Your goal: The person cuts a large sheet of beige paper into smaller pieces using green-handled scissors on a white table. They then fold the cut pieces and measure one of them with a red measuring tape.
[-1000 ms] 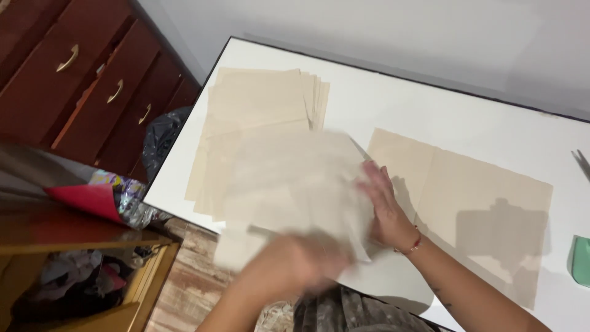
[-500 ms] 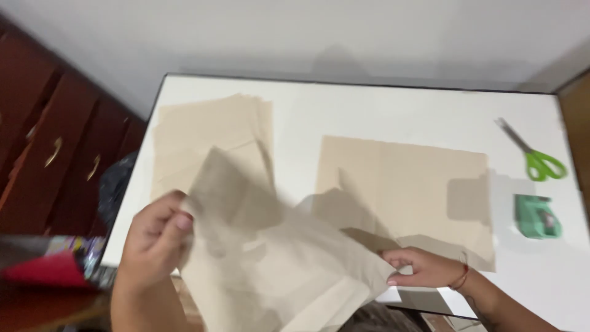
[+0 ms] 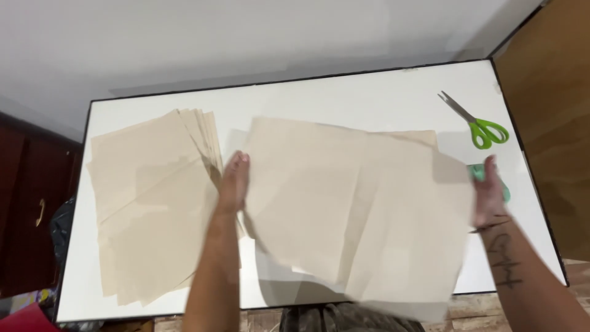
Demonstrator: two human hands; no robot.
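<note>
A large beige paper sheet (image 3: 356, 203) is spread out over the middle of the white table (image 3: 344, 98). My left hand (image 3: 232, 183) grips its left edge. My right hand (image 3: 490, 190) holds its right edge, fingers pointing away from me. Under the sheet's far right corner another beige sheet (image 3: 424, 136) peeks out. A stack of several beige sheets (image 3: 153, 203) lies fanned on the table's left part, just left of my left hand.
Green-handled scissors (image 3: 479, 126) lie at the far right of the table. A small green object (image 3: 482, 175) sits partly behind my right hand. A dark wooden drawer cabinet (image 3: 31, 203) stands left of the table; a brown panel (image 3: 547, 117) stands to the right.
The crumpled sheet I was lifting near the stack is now stretched flat between both hands over the middle sheet. My view has swung to the right and centred on the table.
</note>
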